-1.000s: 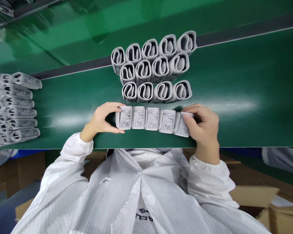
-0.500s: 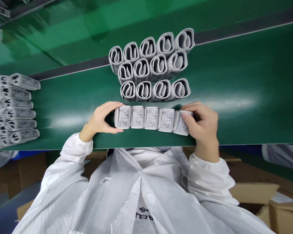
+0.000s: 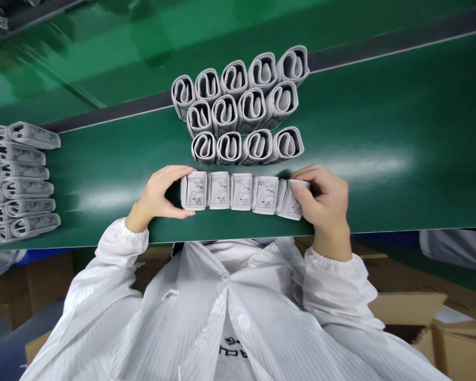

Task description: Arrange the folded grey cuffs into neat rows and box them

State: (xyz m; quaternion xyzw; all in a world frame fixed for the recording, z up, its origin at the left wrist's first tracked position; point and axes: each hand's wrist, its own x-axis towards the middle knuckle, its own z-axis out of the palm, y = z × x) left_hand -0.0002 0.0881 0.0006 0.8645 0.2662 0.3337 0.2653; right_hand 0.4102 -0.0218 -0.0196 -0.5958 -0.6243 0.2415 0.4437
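Observation:
A front row of several rolled grey cuffs (image 3: 241, 192), which look like blood pressure cuffs, lies side by side on the green work surface. Line drawings are printed on their upward faces. Thumb and fingers of my left hand (image 3: 158, 193) curve around the row's left end and grip the leftmost cuff (image 3: 195, 191). At the other end, my right hand (image 3: 321, 194) is closed on the rightmost cuff (image 3: 290, 201), with its thumb on the printed face. That cuff sits slightly tilted against its neighbour. The right hand's fingertips are partly hidden behind it.
Just beyond stand three rows of rolled cuffs (image 3: 238, 106), their coiled ends facing up. Another stack of cuffs (image 3: 24, 182) is at the left edge. The green surface (image 3: 400, 132) extends to the right. Cardboard boxes (image 3: 408, 307) are below the near edge.
The whole view has shifted slightly, so everything on the surface appears a little farther left. Both hands keep the same hold on the row's ends.

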